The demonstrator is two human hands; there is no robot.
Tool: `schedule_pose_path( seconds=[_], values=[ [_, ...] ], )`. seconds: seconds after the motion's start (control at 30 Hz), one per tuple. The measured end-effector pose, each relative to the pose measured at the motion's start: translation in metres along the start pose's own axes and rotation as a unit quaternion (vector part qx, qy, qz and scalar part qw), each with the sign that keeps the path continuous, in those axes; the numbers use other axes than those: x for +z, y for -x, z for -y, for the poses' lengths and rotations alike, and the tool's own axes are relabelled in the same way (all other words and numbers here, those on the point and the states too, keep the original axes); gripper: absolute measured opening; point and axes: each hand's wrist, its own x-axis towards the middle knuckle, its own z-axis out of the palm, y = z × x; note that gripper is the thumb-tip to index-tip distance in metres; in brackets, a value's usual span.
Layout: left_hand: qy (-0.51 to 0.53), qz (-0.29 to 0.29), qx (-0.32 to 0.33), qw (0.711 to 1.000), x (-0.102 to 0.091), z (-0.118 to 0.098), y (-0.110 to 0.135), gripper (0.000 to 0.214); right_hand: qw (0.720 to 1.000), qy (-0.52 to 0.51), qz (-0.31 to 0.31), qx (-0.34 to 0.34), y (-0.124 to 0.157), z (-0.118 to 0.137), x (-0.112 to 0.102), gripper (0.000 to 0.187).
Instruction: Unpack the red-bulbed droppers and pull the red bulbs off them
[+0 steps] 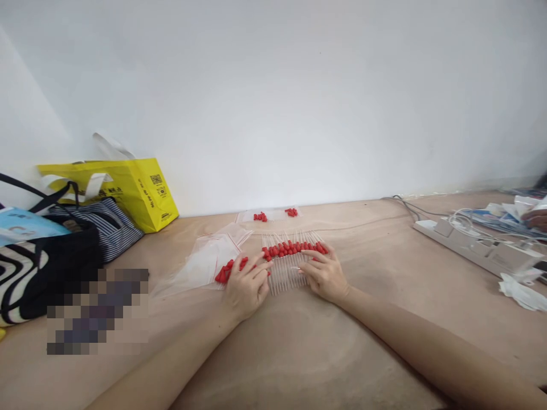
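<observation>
A row of clear thin tubes with red caps [293, 250] lies side by side on the tan table [299, 353]. My left hand [247, 287] rests on the row's left end, fingers curled and touching the tubes. Beside it lie more red-capped pieces [226, 272] on a clear plastic bag [205, 259]. My right hand [325, 274] lies on the right part of the row, fingers stretched over the tubes near the red caps.
Two small clear bags with red pieces [273, 214] lie by the wall. A yellow bag [132, 191], a striped bag [106, 225] and a black-and-white bag [25, 279] stand at left. A white power strip with cables [474, 245] and papers lie at right, where another person's hand [536, 219] shows.
</observation>
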Motion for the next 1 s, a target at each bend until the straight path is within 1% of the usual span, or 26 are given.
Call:
schedule_pose_path(
  seconds=[0.07, 0.17, 0.3, 0.37, 0.43, 0.47, 0.57, 0.77, 0.87, 1.0],
  values=[
    [-0.02, -0.011, -0.022, 1.0, -0.003, 0.007, 0.003, 0.023, 0.999, 0.022, 0.013, 0.03, 0.003, -0.004, 0.0, 0.019],
    [-0.042, -0.023, -0.063, 0.997, -0.005, 0.017, 0.005, 0.022, 0.996, 0.016, 0.052, 0.067, 0.006, -0.007, 0.003, 0.022],
    [-0.028, -0.011, -0.16, 0.987, -0.004, 0.032, 0.006, 0.02, 0.983, 0.0, 0.107, 0.147, 0.008, -0.012, 0.01, 0.032],
    [-0.011, -0.001, -0.217, 0.976, -0.004, 0.039, 0.006, 0.021, 0.978, -0.026, 0.125, 0.168, 0.01, -0.016, 0.013, 0.036],
    [-0.006, 0.009, -0.255, 0.967, -0.005, 0.043, 0.007, 0.021, 0.974, -0.061, 0.13, 0.173, 0.012, -0.019, 0.015, 0.038],
    [-0.007, 0.016, -0.261, 0.965, -0.004, 0.044, 0.007, 0.02, 0.973, -0.075, 0.129, 0.173, 0.013, -0.02, 0.017, 0.038],
    [-0.018, 0.039, -0.248, 0.968, -0.002, 0.043, 0.006, 0.021, 0.972, -0.096, 0.123, 0.177, 0.014, -0.02, 0.021, 0.035],
    [-0.019, 0.047, -0.238, 0.97, 0.007, 0.038, 0.002, 0.026, 0.974, -0.085, 0.127, 0.168, 0.011, -0.011, 0.025, 0.026],
    [-0.024, 0.03, -0.221, 0.974, 0.007, 0.035, 0.002, 0.028, 0.975, -0.083, 0.134, 0.157, 0.009, -0.005, 0.023, 0.021],
    [-0.038, -0.005, -0.192, 0.981, 0.005, 0.03, 0.001, 0.026, 0.975, -0.078, 0.144, 0.149, 0.006, 0.0, 0.019, 0.015]
  ],
)
